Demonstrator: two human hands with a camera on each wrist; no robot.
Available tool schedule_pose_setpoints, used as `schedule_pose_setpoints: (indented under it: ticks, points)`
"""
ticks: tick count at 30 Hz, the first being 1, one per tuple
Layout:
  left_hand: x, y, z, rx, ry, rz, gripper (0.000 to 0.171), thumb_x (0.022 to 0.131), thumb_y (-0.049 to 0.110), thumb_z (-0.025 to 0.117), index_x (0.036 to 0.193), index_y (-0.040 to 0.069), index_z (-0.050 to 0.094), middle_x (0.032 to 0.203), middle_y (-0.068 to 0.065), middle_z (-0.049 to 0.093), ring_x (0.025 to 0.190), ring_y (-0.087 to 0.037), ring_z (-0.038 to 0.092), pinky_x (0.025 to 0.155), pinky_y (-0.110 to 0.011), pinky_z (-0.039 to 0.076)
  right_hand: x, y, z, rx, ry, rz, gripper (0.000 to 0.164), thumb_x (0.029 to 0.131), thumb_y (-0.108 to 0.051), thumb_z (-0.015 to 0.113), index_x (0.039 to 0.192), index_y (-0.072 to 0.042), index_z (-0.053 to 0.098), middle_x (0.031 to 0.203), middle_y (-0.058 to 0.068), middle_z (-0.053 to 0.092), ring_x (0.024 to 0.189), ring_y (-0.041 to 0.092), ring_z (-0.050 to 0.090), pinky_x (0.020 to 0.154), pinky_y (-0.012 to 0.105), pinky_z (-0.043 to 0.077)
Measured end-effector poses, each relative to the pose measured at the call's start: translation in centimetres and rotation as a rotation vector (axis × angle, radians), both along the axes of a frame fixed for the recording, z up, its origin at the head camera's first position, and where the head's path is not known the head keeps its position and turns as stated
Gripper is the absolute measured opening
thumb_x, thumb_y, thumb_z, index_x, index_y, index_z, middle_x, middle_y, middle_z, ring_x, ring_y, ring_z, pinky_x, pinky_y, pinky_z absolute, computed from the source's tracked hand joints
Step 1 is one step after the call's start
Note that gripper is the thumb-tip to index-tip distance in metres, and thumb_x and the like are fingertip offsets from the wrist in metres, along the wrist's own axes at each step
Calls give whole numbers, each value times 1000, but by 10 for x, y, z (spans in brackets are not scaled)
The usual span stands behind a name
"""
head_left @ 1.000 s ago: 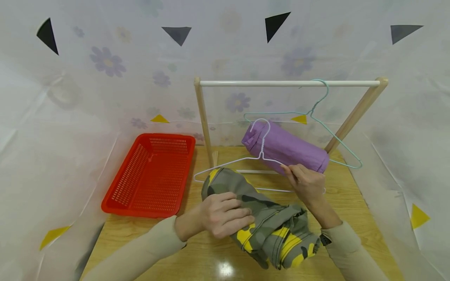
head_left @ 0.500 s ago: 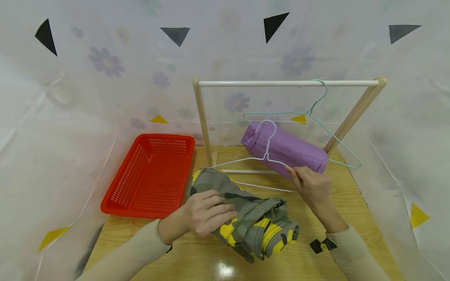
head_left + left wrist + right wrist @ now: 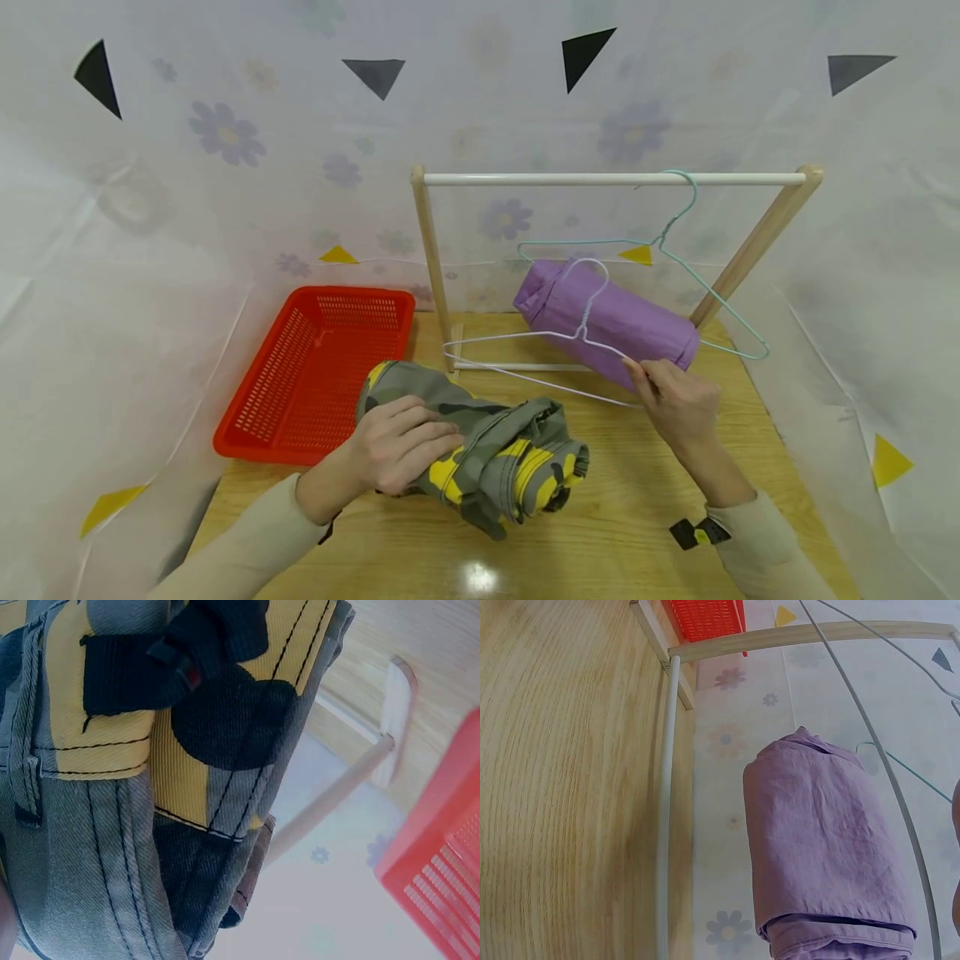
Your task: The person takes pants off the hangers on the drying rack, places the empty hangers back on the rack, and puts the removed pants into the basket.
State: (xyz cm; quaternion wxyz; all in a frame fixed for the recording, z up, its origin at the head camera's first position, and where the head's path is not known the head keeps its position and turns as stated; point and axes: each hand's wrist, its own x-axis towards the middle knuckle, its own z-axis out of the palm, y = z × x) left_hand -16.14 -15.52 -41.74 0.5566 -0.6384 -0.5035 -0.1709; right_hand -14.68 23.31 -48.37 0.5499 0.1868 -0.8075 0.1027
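Seen from the wearer's head, a person's two bare hands work above a wooden table (image 3: 630, 517). The left hand (image 3: 405, 446) lies over the top of a single camo roll (image 3: 502, 458), grey, green and yellow: its fingers are bent close together across the cloth and hold it, while the thumb is out of sight beneath. One end of the roll sticks out past the knuckles, overlapping the corner of the basket in this view; the folded, belt-looped end reaches right, beyond the fingertips. The right hand (image 3: 682, 408), near the roll but apart from it, pinches the sloping right arm of a white hanger (image 3: 582, 333) between thumb and forefinger, the other fingers curled in. There are two hangers: this one, and a teal hanger (image 3: 660, 240) hooked over the rail of the one rack (image 3: 525, 179). There are two cloth rolls: the camo one, and a purple roll (image 3: 637, 325) behind the white hanger, slanting across the teal hanger's lower bar; how it meets that bar cannot be told. One red basket (image 3: 352, 292) stands to the left. Four dark triangles (image 3: 588, 58) and four yellow triangles (image 3: 892, 461) mark the pale, flower-printed walls.
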Motion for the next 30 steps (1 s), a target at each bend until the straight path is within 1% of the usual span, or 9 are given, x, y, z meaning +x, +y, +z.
schedule_pose_setpoints:
  ticks: [6, 12, 15, 18, 21, 23, 26, 28, 30]
  points:
    - [-8, -12, 5, 25, 7, 24, 33, 107, 4, 53, 80, 1, 73, 68, -6, 74, 54, -15, 62, 54, -26, 51, 3, 1, 1, -1, 5, -12, 60, 108, -47, 55, 67, -5, 65, 50, 3, 55, 34, 12, 36, 34, 28, 23]
    - [-15, -26, 9, 37, -22, 39, 33, 106, 2, 52, 81, -3, 72, 68, -9, 74, 53, -18, 60, 52, -28, 52, 6, 0, 3, -15, 20, -10, 60, 108, -46, 56, 66, -4, 64, 50, 4, 54, 34, 12, 34, 33, 28, 23]
    - [-17, -32, 11, 45, -45, 56, 34, 107, 6, 52, 81, -4, 72, 68, -11, 74, 53, -19, 60, 52, -30, 52, 8, 0, 5, -20, 28, -13, 60, 108, -46, 56, 66, -4, 64, 50, 4, 55, 33, 13, 34, 33, 29, 23]
    - [-18, -38, 12, 50, -71, 74, 39, 109, 14, 53, 81, -5, 72, 68, -12, 73, 53, -21, 59, 51, -31, 50, 9, 0, 6, -25, 25, -17, 60, 108, -46, 56, 66, -4, 64, 51, 4, 55, 33, 14, 35, 33, 29, 24]
    - [-21, -43, 13, 44, -80, 104, 45, 112, 19, 49, 81, -5, 72, 67, -12, 73, 53, -21, 58, 51, -30, 48, 10, 0, 7, -26, 22, -18, 60, 108, -46, 56, 66, -4, 64, 50, 4, 54, 33, 14, 35, 33, 29, 24]
    - [-23, -48, 14, 43, -91, 126, 52, 114, 25, 45, 81, -5, 72, 68, -12, 72, 54, -22, 58, 51, -31, 49, 11, 0, 7, -25, 25, -17, 60, 108, -46, 56, 66, -4, 64, 50, 5, 55, 33, 14, 35, 33, 29, 24]
    - [-25, -55, 15, 42, -138, 163, 52, 112, 30, 48, 83, -6, 71, 70, -14, 71, 55, -24, 59, 52, -35, 51, 12, -1, 7, -28, 32, -18, 61, 108, -46, 56, 65, -4, 64, 50, 5, 55, 32, 15, 36, 33, 30, 24]
    - [-27, -61, 15, 45, -192, 187, 49, 110, 31, 54, 84, -7, 71, 72, -15, 71, 57, -26, 60, 53, -38, 53, 12, -1, 7, -34, 37, -20, 61, 108, -46, 56, 65, -4, 64, 49, 5, 55, 32, 15, 36, 33, 30, 24]
    - [-28, -67, 16, 49, -240, 215, 42, 107, 28, 59, 86, -7, 70, 73, -16, 72, 59, -28, 62, 54, -40, 54, 13, -2, 7, -37, 44, -23, 61, 108, -46, 56, 65, -4, 63, 49, 5, 54, 33, 15, 36, 34, 30, 23]
